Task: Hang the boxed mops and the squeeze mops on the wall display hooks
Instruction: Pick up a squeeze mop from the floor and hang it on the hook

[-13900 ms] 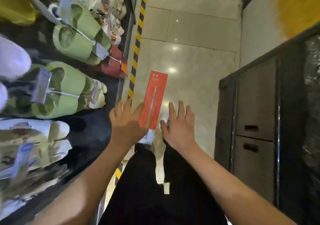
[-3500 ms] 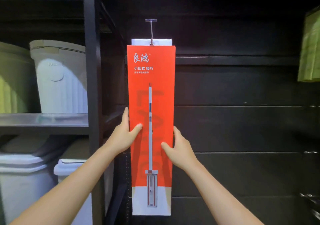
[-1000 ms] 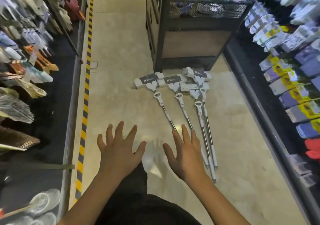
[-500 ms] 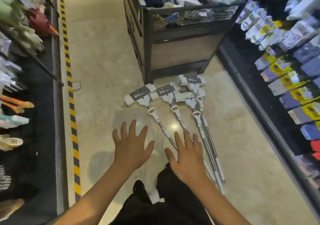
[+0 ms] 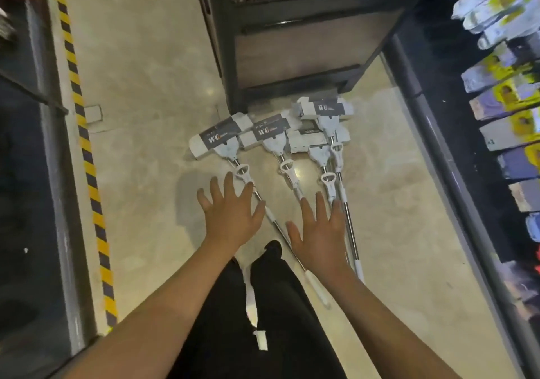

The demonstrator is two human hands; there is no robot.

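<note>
Head view, looking down an aisle floor. 4 squeeze mops (image 5: 264, 136) lie side by side on the pale tile floor (image 5: 146, 86), sponge heads touching or just short of the base of a dark display cart (image 5: 292, 42), handles running back toward the person's legs. The rightmost 2 overlap, 1 head lying partly on the other. No boxed mop and no wall hook is in view here. Left hand (image 5: 230, 215) hovers palm down, fingers straight and spread apart, holding nothing; it sits over the shaft of the leftmost mop (image 5: 217, 140), and contact cannot be confirmed. Right hand (image 5: 318, 229) is likewise flat, fingers apart and empty, above the shafts of the middle mops. Judgement: the step in hand is the pickup of the next squeeze mop. To do it well, take 1 mop only, preferably the leftmost, since it lies free of the others. Wrap the fingers around the bare metal shaft below the white squeeze lever (image 5: 242, 172), not on the lever. Lift it clear of its neighbour before swinging it. Risk: dragging a shaft across the pile could shift the 2 stacked heads.
</note>
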